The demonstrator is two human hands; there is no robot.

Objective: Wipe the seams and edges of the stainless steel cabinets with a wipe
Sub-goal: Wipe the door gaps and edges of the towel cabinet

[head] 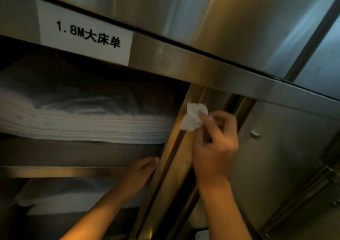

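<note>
Lower centre, the left hand (pixel 142 168) lies flat-fingered on the shelf edge (pixel 60 171), probably for balance. Right of it, the right hand (pixel 214 144) pinches the wipe (pixel 193 116) against the upright post (pixel 182 129), working its seam.

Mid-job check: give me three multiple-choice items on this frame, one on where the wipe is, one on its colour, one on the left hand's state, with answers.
1. Where is the wipe?
A. on the folded linens
B. against the upright cabinet post
C. on the label

2. What colour is the wipe?
A. blue
B. yellow
C. white

3. What is the left hand doing?
A. resting with straight fingers by the shelf edge
B. gripping a spray bottle
C. pinching the wipe

Answers: 1 B, the right hand pinches it against the post; 2 C, it shows plain white; 3 A, its fingers lie straight, holding nothing.
</note>
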